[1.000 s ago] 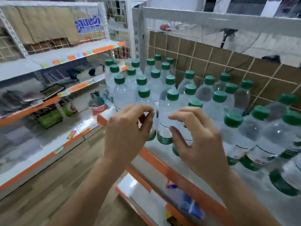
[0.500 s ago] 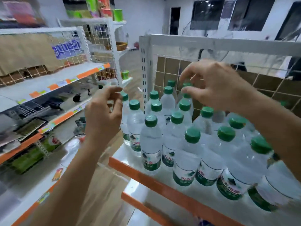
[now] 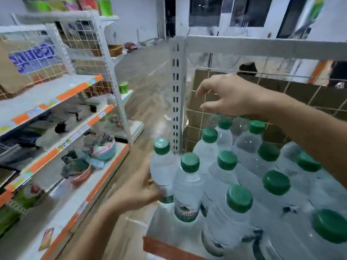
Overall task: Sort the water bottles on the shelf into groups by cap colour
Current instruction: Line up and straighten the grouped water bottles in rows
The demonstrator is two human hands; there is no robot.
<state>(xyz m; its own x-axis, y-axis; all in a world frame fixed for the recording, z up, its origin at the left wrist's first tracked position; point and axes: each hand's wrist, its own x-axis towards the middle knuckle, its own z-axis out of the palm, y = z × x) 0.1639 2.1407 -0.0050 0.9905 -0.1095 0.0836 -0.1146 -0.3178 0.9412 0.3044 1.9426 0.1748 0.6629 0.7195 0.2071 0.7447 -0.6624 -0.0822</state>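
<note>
your left hand (image 3: pixel 139 186) grips the front-left bottle (image 3: pixel 162 166), frame centre | your right hand (image 3: pixel 234 96) loosely spread above the back row, upper right, holding nothing | green-capped water bottles (image 3: pixel 223 222) crowd the lower-right shelf (image 3: pixel 165 247)

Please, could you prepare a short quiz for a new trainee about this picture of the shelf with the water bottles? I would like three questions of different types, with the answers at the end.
1. True or false: every cap in view is green.
2. Fill in the word: the right hand hovers over the ___ row of bottles, next to the wire grid.
3. Which hand holds the corner bottle in front of the white post?
A. the left hand
B. the right hand
C. neither hand

Key: 1 true; 2 back; 3 A.
</note>
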